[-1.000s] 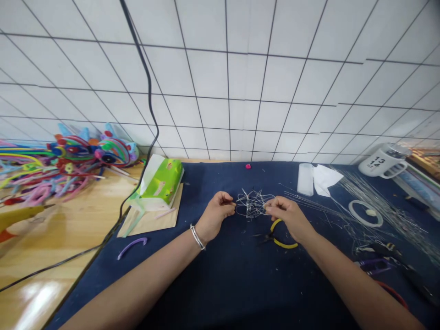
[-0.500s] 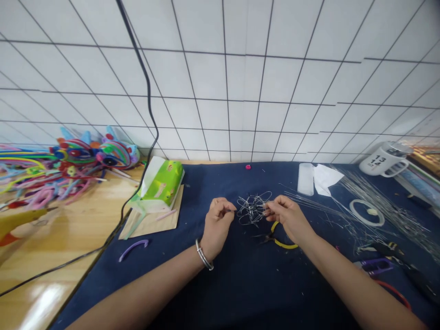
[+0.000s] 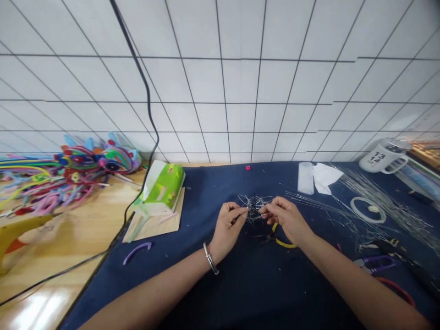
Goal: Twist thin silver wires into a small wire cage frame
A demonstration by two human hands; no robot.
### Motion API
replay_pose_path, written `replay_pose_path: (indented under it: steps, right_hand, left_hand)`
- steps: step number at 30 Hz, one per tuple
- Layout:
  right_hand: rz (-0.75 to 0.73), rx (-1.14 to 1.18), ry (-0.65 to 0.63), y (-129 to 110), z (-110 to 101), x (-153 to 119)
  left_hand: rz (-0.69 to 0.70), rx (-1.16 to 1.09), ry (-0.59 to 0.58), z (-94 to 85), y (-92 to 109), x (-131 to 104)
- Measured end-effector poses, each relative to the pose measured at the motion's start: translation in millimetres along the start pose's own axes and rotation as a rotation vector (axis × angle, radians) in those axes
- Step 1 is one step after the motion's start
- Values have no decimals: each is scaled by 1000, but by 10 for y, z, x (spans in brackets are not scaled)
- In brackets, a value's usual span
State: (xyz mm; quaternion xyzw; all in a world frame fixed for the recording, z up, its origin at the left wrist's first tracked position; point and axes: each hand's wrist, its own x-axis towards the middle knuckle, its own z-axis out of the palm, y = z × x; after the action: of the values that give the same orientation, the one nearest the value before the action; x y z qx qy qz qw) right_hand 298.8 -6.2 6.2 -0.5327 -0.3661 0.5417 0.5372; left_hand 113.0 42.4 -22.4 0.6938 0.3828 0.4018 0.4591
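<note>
A tangled silvery wire piece (image 3: 253, 208) with several thin loops is held just above the dark blue cloth. My left hand (image 3: 229, 227), with a silver bangle at the wrist, pinches its left edge between thumb and fingertips. On the other side, my right hand (image 3: 286, 219) grips the right part of the wire piece. Yellow-handled pliers (image 3: 285, 244) lie on the cloth below, partly hidden by my right hand.
A green tissue pack (image 3: 168, 184) and a purple curved strip (image 3: 136, 252) lie left. Loose wires (image 3: 385, 197), a clear coil (image 3: 367, 211), purple-handled scissors (image 3: 380, 263) and a white mug (image 3: 381, 158) are right. A black cable (image 3: 147, 91) hangs at left.
My left hand has moved right, from beside the wire piece to its left edge, and now grips it. My right hand keeps its grip. The view has shifted slightly.
</note>
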Motion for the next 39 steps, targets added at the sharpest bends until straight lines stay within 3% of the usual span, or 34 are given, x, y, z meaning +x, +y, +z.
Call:
replay_pose_path:
  steps: [6,11,17,32,39]
  right_hand:
    - [-8,9,-4,-12,24,-13]
    - [-16,19,-13,-22,59,-33]
    - [-58,-114,-27,12,106,-68]
    - [-9,-62,-162,69,147,-80]
    - [-41,-60,-125,5,158,-108]
  left_hand:
    - [-80,-113,-103,-37,9,37]
    - [-125,-280,-65,-35,20,44]
    - [-99,-266,-89,-11,-39,47]
    - [138,-4,-47,-52,-1,130]
    - [212,21,-85,-121,35,180]
